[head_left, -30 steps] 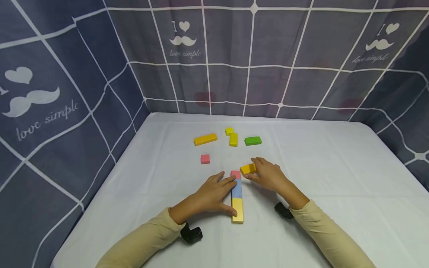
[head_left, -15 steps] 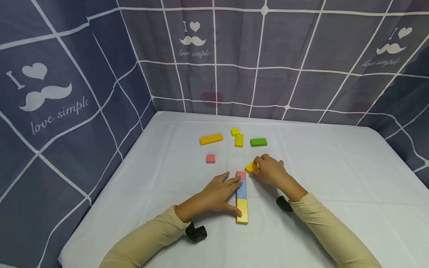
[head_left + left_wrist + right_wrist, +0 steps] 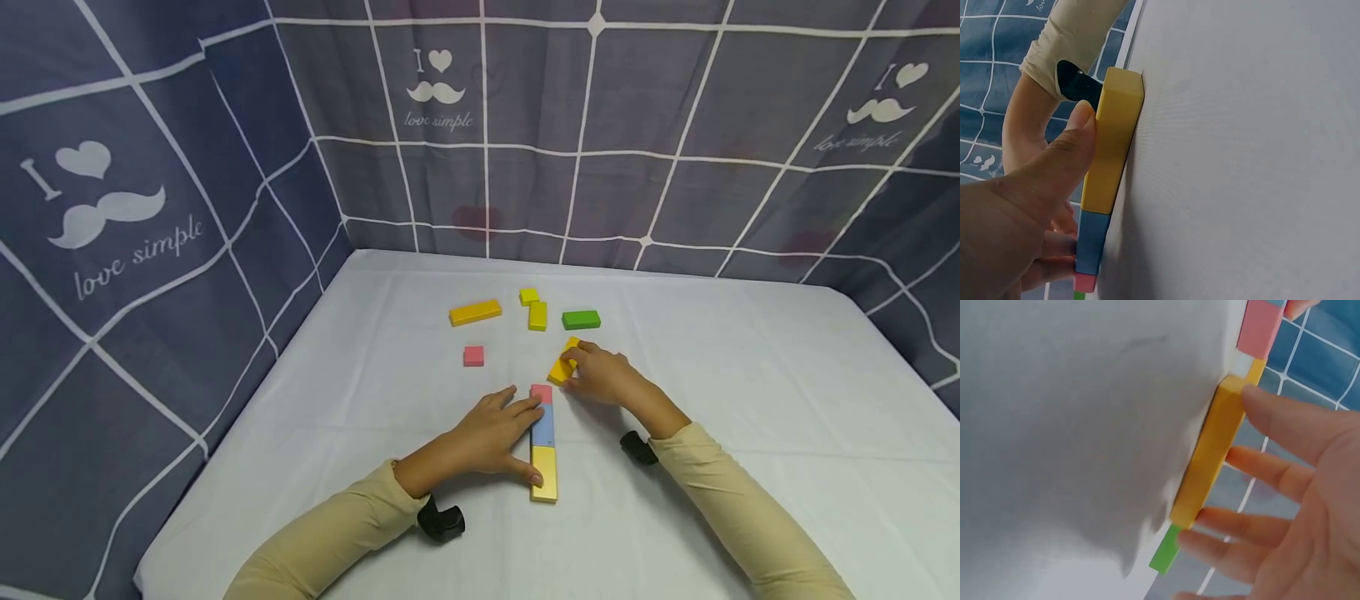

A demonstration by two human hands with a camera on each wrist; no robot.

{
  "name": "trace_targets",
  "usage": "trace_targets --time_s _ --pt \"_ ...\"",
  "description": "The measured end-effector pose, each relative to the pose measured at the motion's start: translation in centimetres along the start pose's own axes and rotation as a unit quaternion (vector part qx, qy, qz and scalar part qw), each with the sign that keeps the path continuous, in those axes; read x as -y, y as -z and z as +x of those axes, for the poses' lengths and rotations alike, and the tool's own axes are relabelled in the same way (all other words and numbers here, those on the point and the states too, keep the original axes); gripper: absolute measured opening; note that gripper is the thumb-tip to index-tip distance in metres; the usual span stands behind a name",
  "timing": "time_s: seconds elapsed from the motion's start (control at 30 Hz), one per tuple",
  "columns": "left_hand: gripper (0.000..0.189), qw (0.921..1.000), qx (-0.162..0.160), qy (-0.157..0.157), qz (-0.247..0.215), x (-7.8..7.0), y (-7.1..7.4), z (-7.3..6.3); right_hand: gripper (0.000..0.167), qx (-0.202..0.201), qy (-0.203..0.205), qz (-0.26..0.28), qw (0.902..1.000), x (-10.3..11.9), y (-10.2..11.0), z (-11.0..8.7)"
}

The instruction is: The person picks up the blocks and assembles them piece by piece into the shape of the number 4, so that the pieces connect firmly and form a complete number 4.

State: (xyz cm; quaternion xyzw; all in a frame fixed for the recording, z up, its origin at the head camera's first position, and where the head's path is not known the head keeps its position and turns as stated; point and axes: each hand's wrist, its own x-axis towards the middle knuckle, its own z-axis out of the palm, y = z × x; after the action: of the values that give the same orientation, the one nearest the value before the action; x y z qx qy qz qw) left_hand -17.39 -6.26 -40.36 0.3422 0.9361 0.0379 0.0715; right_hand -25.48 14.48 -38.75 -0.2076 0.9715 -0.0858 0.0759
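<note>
R hand (image 3: pixel 603 377) pinches the orange block (image 3: pixel 1211 450) btwn thumb & fingers; it sits aslant, on or just above the white cloth (image 3: pixel 750 375), near the pink block (image 3: pixel 541 393) at the row's far end. L hand (image 3: pixel 483 433) grips nothing: fingers spread, thumb on the gold block (image 3: pixel 546 477), fingertips at the blue block (image 3: pixel 543 429). Orange block looks light, stiff, not fragile, prob. a bit slick (painted wood or plastic, can't tell). Best hold: both long sides, approx. mid-length.

Even light brightened the white table (image 3: pixel 720 358) to its far edge, shadows soft; the wrist views looked dimmer.
</note>
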Motion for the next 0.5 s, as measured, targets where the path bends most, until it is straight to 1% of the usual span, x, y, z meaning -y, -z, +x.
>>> trace_targets --time_s 0.17,0.27,0.5 --pt "0.095 1.0000 -0.001 0.000 0.003 0.0 -0.1 0.1 0.046 -0.004 0.058 0.039 0.9975 -0.2 0.1 0.4" --pt "0.095 1.0000 -0.001 0.001 0.000 0.0 0.0 0.1 0.045 0.003 0.088 0.048 0.9949 -0.1 0.1 0.7" --pt "0.095 1.0000 0.003 0.000 -0.003 0.0 -0.1 0.1 0.038 0.023 0.123 0.048 0.9910 -0.2 -0.1 1.4"
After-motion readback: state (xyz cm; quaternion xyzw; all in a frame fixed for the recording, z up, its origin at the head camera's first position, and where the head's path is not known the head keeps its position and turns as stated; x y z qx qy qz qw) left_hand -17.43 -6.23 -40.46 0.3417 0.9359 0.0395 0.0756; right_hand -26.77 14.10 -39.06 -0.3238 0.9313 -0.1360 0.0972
